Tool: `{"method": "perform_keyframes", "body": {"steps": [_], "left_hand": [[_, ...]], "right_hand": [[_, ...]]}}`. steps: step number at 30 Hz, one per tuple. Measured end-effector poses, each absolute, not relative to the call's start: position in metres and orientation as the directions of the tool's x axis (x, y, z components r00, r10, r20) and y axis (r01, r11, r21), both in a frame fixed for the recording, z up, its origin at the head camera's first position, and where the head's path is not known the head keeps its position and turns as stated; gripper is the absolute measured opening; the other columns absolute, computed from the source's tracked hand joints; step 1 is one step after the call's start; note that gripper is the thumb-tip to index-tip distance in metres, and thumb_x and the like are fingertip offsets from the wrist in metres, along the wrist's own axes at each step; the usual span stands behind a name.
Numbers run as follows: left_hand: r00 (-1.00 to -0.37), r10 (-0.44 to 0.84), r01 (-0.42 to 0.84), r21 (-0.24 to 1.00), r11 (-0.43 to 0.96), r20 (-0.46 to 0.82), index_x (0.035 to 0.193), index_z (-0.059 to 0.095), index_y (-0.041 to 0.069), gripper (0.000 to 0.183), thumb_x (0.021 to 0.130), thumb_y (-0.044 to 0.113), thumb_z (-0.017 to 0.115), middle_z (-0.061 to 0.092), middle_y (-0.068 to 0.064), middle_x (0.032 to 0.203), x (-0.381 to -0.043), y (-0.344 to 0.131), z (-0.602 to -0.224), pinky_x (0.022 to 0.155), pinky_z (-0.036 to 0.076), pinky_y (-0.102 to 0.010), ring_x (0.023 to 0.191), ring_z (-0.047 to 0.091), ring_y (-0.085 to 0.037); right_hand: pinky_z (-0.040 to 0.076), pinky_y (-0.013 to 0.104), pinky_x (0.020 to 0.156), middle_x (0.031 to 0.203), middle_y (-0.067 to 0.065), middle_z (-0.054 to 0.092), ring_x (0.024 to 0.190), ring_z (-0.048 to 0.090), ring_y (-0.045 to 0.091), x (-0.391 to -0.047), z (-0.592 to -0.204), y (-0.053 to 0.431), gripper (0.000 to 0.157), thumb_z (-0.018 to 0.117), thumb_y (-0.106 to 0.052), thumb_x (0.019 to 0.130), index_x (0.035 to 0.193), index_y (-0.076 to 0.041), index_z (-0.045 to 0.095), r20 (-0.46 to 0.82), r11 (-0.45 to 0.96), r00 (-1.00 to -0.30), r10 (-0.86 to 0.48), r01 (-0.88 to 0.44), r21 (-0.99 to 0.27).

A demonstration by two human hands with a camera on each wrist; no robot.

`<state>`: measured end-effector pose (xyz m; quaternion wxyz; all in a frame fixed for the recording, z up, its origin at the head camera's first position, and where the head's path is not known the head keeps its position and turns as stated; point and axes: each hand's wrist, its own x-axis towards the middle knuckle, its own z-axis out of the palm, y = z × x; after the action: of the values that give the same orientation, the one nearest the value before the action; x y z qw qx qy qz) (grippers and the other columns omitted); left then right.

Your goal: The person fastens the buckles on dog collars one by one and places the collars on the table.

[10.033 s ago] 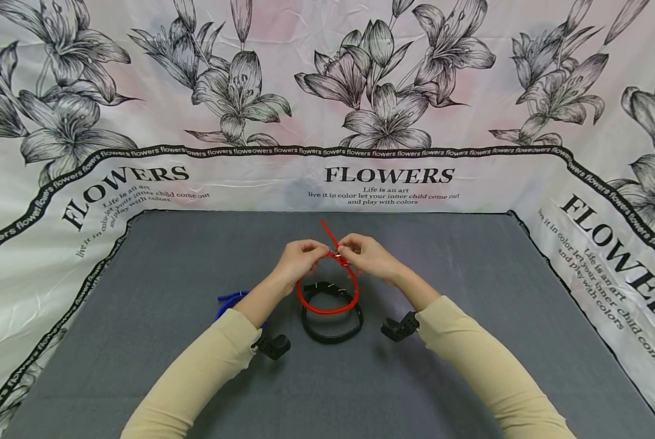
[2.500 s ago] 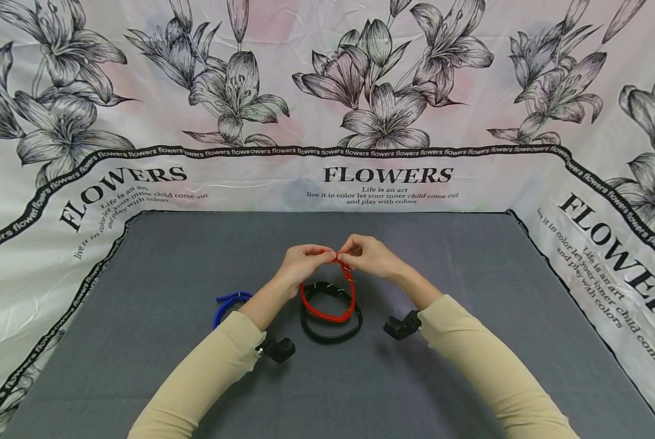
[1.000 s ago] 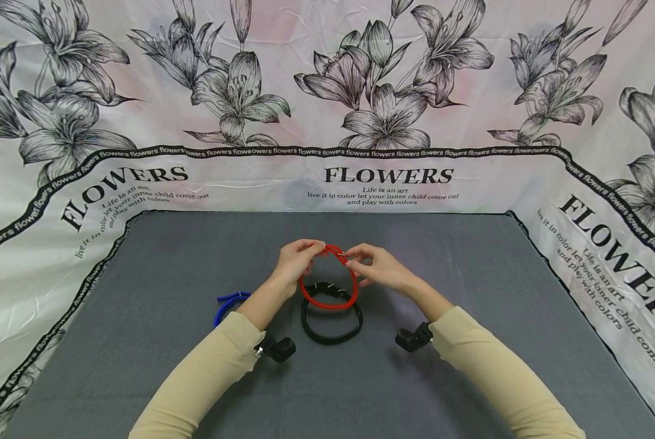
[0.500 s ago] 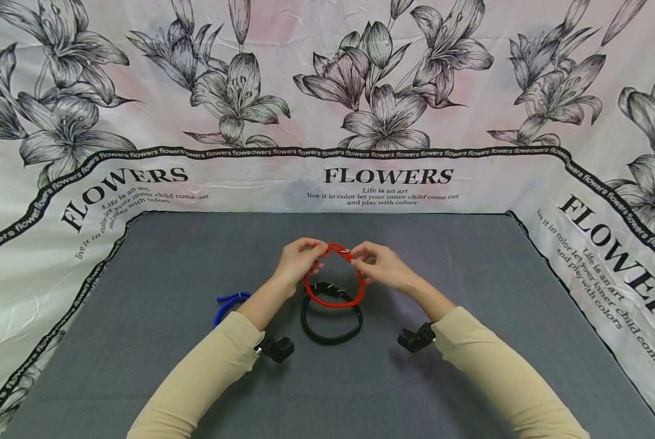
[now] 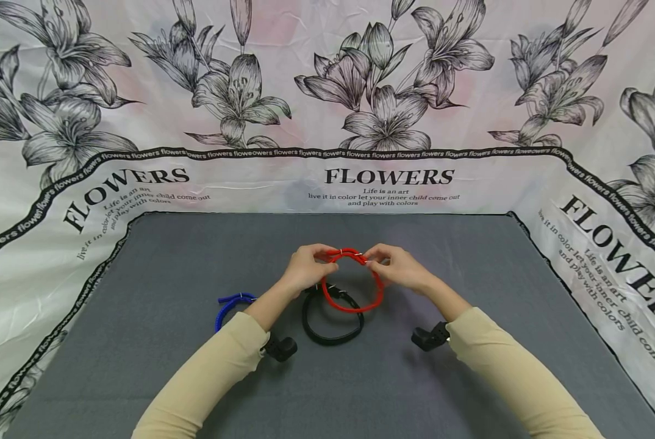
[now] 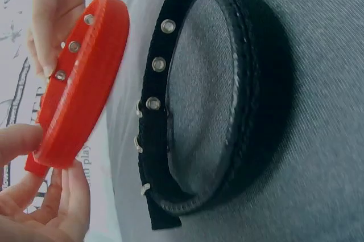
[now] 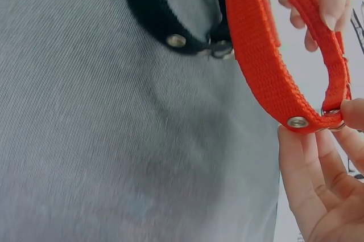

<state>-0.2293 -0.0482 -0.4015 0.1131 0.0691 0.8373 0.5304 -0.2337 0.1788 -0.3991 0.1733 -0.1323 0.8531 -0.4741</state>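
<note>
A red collar [image 5: 355, 310] with metal eyelets and a buckle is held up between both hands, its band closed into a loop. My left hand [image 5: 304, 269] pinches the collar's upper left part, where the strap end lies along the band. Opposite it, my right hand [image 5: 397, 267] pinches the band beside the metal buckle [image 7: 331, 118]. The left wrist view shows the collar's eyelets [image 6: 74, 46] in a row on its inner side. Below and behind the red loop, a black collar [image 5: 332, 340], buckled into a ring, lies on the grey cloth.
A blue collar [image 5: 220, 316] lies to the left, partly hidden by the left forearm. The grey cloth [image 5: 470, 262] covers the table, edged by a white flower-printed sheet [image 5: 272, 177] at the back and sides.
Ten seconds ago the strap end stuck up from the buckle; now it lies along the loop. Within the last second both hands and the red collar shift right and the hands slightly lower.
</note>
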Motion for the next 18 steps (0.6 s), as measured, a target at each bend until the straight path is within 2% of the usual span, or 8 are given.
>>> {"method": "perform_keyframes", "body": {"steps": [3, 7, 13, 18], "left_hand": [[-0.96, 0.257, 0.015, 0.895, 0.446, -0.112, 0.115, 0.064, 0.015, 0.032, 0.083, 0.013, 0.066, 0.064, -0.006, 0.104, -0.228, -0.04, -0.4, 0.065, 0.053, -0.036, 0.076, 0.062, -0.019], [-0.955, 0.282, 0.055, 0.874, 0.483, -0.096, 0.116, 0.063, 0.014, 0.033, 0.083, 0.014, 0.067, 0.065, -0.007, 0.101, -0.228, -0.028, -0.401, 0.057, 0.051, -0.03, 0.067, 0.06, -0.015], [-0.951, 0.301, 0.104, 0.847, 0.522, -0.069, 0.113, 0.062, 0.012, 0.034, 0.081, 0.016, 0.071, 0.066, -0.008, 0.096, -0.227, -0.008, -0.407, 0.054, 0.05, -0.025, 0.068, 0.06, -0.015], [-0.953, 0.298, 0.13, 0.81, 0.572, -0.057, 0.109, 0.062, 0.012, 0.032, 0.079, 0.02, 0.073, 0.066, -0.003, 0.089, -0.225, 0.009, -0.413, 0.057, 0.048, -0.023, 0.07, 0.058, -0.014]], "right_hand": [[0.055, 0.036, 0.065, 0.101, 0.023, 0.058, 0.085, 0.061, 0.034, -0.234, -0.401, 0.188, 0.023, 0.055, -0.021, 0.093, 0.113, -0.01, 0.058, -0.169, 0.536, -0.906, -0.388, -0.072, -0.841], [0.055, 0.035, 0.063, 0.101, 0.022, 0.06, 0.079, 0.062, 0.027, -0.232, -0.401, 0.2, 0.021, 0.055, -0.021, 0.093, 0.111, -0.011, 0.058, -0.162, 0.577, -0.912, -0.378, -0.095, -0.811], [0.05, 0.029, 0.058, 0.094, 0.016, 0.064, 0.07, 0.061, 0.016, -0.231, -0.405, 0.216, 0.016, 0.055, -0.017, 0.092, 0.105, -0.009, 0.06, -0.101, 0.681, -0.924, -0.369, -0.194, -0.706], [0.048, 0.027, 0.055, 0.085, 0.011, 0.066, 0.065, 0.059, 0.012, -0.229, -0.41, 0.229, 0.012, 0.056, -0.012, 0.091, 0.1, -0.008, 0.062, -0.035, 0.726, -0.924, -0.382, -0.276, -0.63]]}}
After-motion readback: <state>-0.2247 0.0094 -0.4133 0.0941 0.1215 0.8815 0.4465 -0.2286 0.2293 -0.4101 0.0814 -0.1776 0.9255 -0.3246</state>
